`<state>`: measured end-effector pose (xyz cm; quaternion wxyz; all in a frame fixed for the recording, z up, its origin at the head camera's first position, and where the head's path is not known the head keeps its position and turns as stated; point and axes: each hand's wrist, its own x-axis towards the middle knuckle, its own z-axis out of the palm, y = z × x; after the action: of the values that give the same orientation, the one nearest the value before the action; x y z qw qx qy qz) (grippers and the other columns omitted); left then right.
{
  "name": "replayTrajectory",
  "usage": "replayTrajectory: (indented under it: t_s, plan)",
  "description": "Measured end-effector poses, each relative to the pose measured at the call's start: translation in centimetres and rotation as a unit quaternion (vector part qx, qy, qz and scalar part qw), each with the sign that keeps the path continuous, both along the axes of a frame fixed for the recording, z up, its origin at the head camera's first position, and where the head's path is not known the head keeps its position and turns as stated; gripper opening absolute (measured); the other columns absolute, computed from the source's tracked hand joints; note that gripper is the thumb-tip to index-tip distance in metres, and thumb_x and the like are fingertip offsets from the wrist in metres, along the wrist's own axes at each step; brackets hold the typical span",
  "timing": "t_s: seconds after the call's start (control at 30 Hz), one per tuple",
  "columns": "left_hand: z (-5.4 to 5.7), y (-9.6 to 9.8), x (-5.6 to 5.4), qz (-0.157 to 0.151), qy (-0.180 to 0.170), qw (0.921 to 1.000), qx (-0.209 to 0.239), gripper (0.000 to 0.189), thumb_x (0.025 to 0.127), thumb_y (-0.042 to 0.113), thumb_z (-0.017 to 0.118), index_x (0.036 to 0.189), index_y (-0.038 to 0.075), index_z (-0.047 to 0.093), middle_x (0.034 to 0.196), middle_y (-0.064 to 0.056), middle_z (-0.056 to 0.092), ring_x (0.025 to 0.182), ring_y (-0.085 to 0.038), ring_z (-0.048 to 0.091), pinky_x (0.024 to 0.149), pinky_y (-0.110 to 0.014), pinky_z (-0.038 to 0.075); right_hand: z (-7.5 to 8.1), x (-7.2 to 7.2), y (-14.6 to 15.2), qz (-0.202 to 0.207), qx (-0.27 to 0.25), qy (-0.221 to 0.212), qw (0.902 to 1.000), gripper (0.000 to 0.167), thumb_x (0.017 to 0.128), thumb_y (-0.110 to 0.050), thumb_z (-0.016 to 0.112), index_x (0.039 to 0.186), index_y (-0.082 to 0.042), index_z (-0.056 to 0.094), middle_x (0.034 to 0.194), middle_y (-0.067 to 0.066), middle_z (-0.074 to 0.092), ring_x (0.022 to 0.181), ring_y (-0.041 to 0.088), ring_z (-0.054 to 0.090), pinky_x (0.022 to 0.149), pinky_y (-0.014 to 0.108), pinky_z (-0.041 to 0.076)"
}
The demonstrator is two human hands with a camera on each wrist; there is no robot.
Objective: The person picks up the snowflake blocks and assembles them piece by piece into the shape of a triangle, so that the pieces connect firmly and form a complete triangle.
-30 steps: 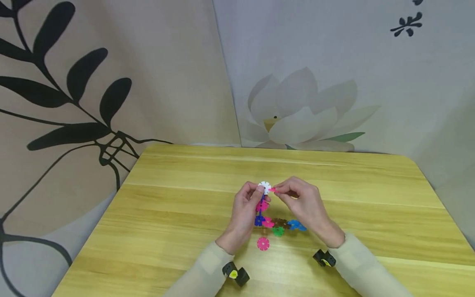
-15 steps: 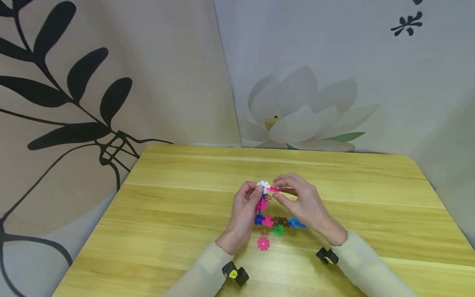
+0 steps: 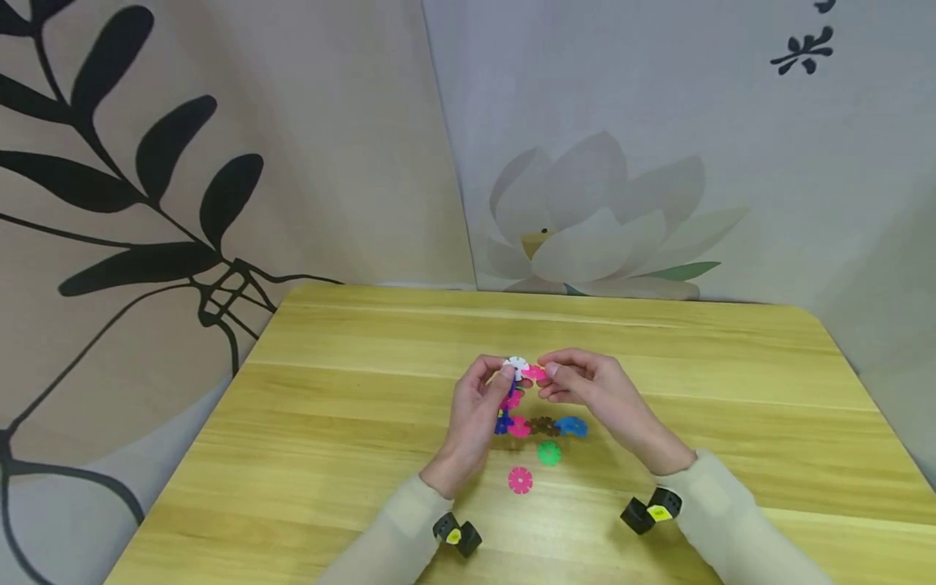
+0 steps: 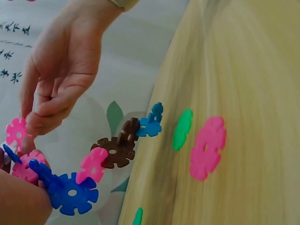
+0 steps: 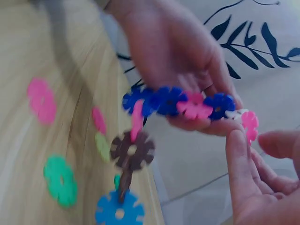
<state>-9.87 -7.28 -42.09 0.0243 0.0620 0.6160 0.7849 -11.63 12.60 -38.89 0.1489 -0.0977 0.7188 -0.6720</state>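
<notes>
Nearest are two pale sleeves (image 3: 742,520), with a black device (image 3: 651,512) at each wrist, coming in below the chain (image 3: 544,426) from either side. A loose pink disc (image 3: 520,480) lies on the counter (image 3: 329,471) on the person's side of the chain. A green disc (image 3: 549,453) lies between that and the chain. The right wrist view adds a lime disc (image 5: 102,146) and another pink piece (image 5: 97,120), also lying near the chain.

The chain, of slotted discs in blue, pink, brown and light blue, is held up off the wood; its light blue end sticks out below the right hand (image 3: 603,392). Both side edges of the counter are well apart from it, leaving broad room left and right.

At the chain's upper end, the left hand (image 3: 471,418) grips the white disc (image 3: 517,368), thumb on its face. The right hand pinches the end disc (image 3: 535,373), a pink one joined to the white, between thumb and fingers. The two hands are near each other, with little gap.

Past the chain, a strip of wood runs to the far edge, where the wall (image 3: 351,162) rises.
</notes>
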Motion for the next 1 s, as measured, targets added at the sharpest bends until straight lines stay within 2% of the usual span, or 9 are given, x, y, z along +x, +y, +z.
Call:
replayTrajectory:
  t_s: [0.2, 0.3, 0.4, 0.57, 0.77, 0.9, 1.0]
  plan:
    - [-0.2, -0.4, 0.1, -0.006, 0.008, 0.9998, -0.019, 0.023, 0.108, 0.019, 0.055, 0.118, -0.002, 0.059, 0.113, -0.007, 0.066, 0.103, -0.027, 0.066, 0.088, -0.028, 0.053, 0.0, -0.2, -0.3, -0.005, -0.076, -0.068, 0.9948, 0.033, 0.105, -0.005, 0.058, 0.130, 0.016, 0.054, 0.109, 0.014, 0.068, 0.093, 0.017, 0.071, 0.088, 0.030, 0.059]
    - [-0.3, -0.7, 0.1, -0.011, 0.009, 0.9993, -0.036, 0.024, 0.108, 0.019, 0.055, 0.121, -0.001, 0.059, 0.115, -0.007, 0.067, 0.108, -0.029, 0.066, 0.092, -0.031, 0.053, -0.1, -0.2, -0.4, -0.002, -0.101, -0.086, 0.9912, 0.033, 0.104, -0.004, 0.059, 0.130, 0.017, 0.053, 0.108, 0.011, 0.068, 0.093, 0.016, 0.071, 0.090, 0.030, 0.059]
    - [-0.2, -1.0, 0.2, -0.027, 0.009, 0.9980, -0.057, 0.029, 0.104, 0.019, 0.060, 0.127, 0.001, 0.060, 0.120, -0.010, 0.067, 0.110, -0.028, 0.065, 0.093, -0.032, 0.053, -0.1, -0.1, -0.5, 0.000, -0.109, -0.092, 0.9898, 0.034, 0.104, -0.004, 0.059, 0.130, 0.017, 0.052, 0.108, 0.011, 0.068, 0.093, 0.016, 0.071, 0.091, 0.031, 0.058]
    - [-0.1, -1.2, 0.1, -0.049, 0.015, 0.9948, -0.088, 0.042, 0.096, 0.017, 0.075, 0.134, 0.005, 0.062, 0.129, -0.011, 0.064, 0.115, -0.022, 0.065, 0.094, -0.030, 0.056, -0.3, -0.1, -0.7, 0.003, -0.099, -0.093, 0.9908, 0.031, 0.104, -0.004, 0.059, 0.128, 0.015, 0.054, 0.108, 0.011, 0.068, 0.094, 0.017, 0.071, 0.090, 0.030, 0.059]
    - [-0.1, -1.3, -0.2, -0.027, 0.053, 0.9881, -0.142, 0.039, 0.094, 0.012, 0.077, 0.130, 0.002, 0.067, 0.125, -0.010, 0.068, 0.104, -0.021, 0.068, 0.086, -0.026, 0.057, -0.3, -0.3, -0.9, 0.006, -0.072, -0.086, 0.9937, 0.030, 0.104, -0.007, 0.060, 0.126, 0.013, 0.056, 0.109, 0.012, 0.069, 0.094, 0.019, 0.071, 0.091, 0.034, 0.059]
    - [0.0, -1.3, -0.4, -0.014, 0.043, 0.9899, -0.134, 0.034, 0.094, 0.008, 0.077, 0.127, 0.002, 0.070, 0.119, -0.012, 0.071, 0.103, -0.021, 0.070, 0.084, -0.032, 0.061, -0.4, -0.4, -0.8, 0.013, -0.047, -0.064, 0.9967, 0.032, 0.105, -0.011, 0.060, 0.126, 0.012, 0.056, 0.111, 0.014, 0.069, 0.096, 0.022, 0.072, 0.094, 0.039, 0.058]
    - [0.1, -1.3, -0.5, -0.006, 0.031, 0.9914, -0.127, 0.034, 0.093, 0.009, 0.078, 0.125, 0.003, 0.071, 0.115, -0.013, 0.072, 0.100, -0.022, 0.071, 0.081, -0.038, 0.062, -0.4, -0.3, -0.3, 0.012, -0.024, -0.035, 0.9990, 0.035, 0.106, -0.016, 0.060, 0.127, 0.012, 0.056, 0.115, 0.018, 0.068, 0.101, 0.026, 0.072, 0.094, 0.039, 0.058]
